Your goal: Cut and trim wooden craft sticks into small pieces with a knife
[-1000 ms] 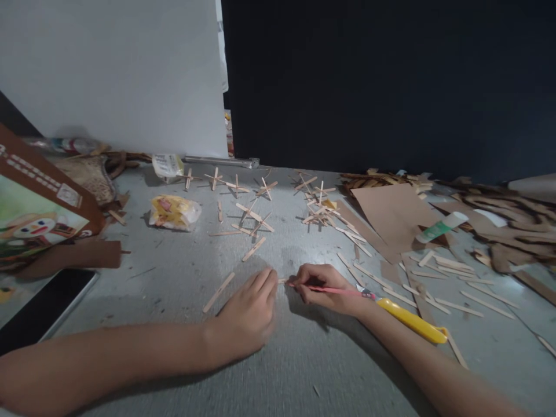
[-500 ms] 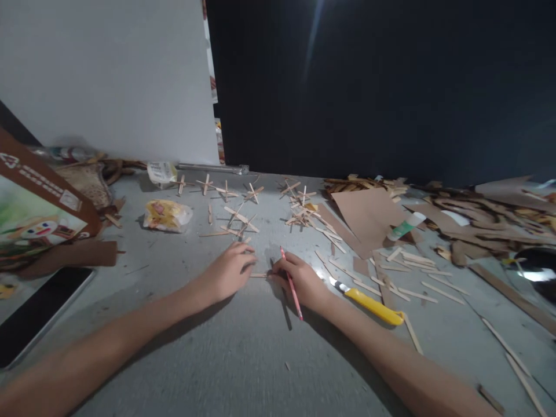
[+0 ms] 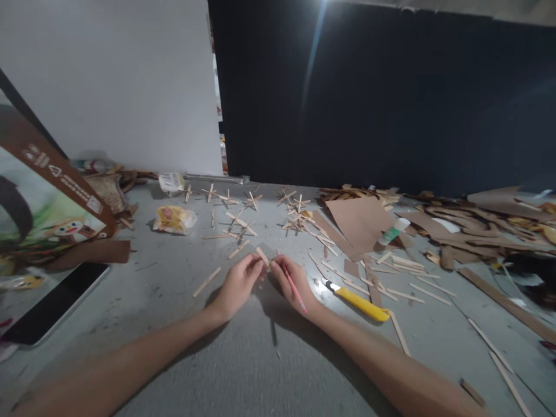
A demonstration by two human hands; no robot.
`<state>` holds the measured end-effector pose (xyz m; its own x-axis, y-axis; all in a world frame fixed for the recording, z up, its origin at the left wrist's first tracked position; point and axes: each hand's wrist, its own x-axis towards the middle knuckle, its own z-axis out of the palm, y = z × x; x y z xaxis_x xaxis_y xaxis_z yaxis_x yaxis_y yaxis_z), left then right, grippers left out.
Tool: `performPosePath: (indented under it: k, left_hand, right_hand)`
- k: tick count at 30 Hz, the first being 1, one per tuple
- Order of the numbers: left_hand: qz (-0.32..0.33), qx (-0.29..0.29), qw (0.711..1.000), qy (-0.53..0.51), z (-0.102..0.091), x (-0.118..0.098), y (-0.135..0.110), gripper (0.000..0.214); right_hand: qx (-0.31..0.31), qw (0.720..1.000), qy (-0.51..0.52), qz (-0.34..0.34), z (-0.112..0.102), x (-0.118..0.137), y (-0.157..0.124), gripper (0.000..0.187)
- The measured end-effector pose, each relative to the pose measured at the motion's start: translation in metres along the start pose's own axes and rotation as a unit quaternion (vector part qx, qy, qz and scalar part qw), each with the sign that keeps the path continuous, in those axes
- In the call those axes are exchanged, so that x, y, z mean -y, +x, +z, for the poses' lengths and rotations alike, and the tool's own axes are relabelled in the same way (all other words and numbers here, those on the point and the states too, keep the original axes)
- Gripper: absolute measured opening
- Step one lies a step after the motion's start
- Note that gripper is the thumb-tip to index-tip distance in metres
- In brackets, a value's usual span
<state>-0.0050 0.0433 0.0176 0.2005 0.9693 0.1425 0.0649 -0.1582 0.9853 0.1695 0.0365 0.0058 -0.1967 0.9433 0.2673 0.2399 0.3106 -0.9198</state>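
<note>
My left hand [image 3: 241,285] is closed, its fingertips pinching a short wooden craft stick [image 3: 262,255] that is tilted up off the table. Close beside it, my right hand [image 3: 295,282] is closed around a pink pencil [image 3: 296,292]; its thumb and fingertips also meet the lower end of the stick. The pencil's upper part is mostly hidden by the fingers. One loose stick [image 3: 207,282] lies left of my left hand, and another piece [image 3: 238,249] lies just beyond it. A yellow utility knife [image 3: 362,303] with its blade out rests right of my right hand.
Crossed stick pieces [image 3: 241,223] stand at the middle back. Loose sticks [image 3: 408,263], brown cardboard [image 3: 360,223] and a glue stick [image 3: 394,230] lie to the right. A phone [image 3: 56,301], a wrapped snack [image 3: 174,220] and a printed carton [image 3: 56,197] are at left.
The stick between my hands has been lifted from the table and tilted. My left fingers, apart before, have closed on it. The hands moved closer together, and the view shifted slightly.
</note>
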Motion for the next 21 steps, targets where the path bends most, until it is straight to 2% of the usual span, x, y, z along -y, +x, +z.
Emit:
performPosePath:
  k: [4, 9, 12, 16, 21]
  left_hand:
    - [0.025, 0.005, 1.000, -0.001, 0.003, -0.008, -0.004, 0.034]
    - [0.011, 0.018, 0.999, -0.044, 0.006, 0.000, -0.012, 0.040]
    - [0.000, -0.006, 0.998, -0.062, 0.004, 0.007, -0.008, 0.044]
    - [-0.031, -0.035, 0.993, -0.105, -0.002, 0.015, -0.001, 0.036]
    - [-0.055, 0.026, 0.985, -0.162, -0.005, 0.020, 0.001, 0.037]
  right_hand:
    - [0.003, 0.999, 0.037, 0.008, 0.002, 0.008, -0.003, 0.045]
    - [0.019, 0.999, 0.028, 0.004, 0.003, 0.009, -0.003, 0.043]
    - [0.024, 1.000, -0.006, -0.011, 0.002, 0.008, -0.004, 0.043]
    - [0.062, 0.997, -0.037, -0.029, 0.001, 0.005, -0.005, 0.046]
    - [0.113, 0.993, 0.019, 0.005, -0.002, 0.001, -0.003, 0.047]
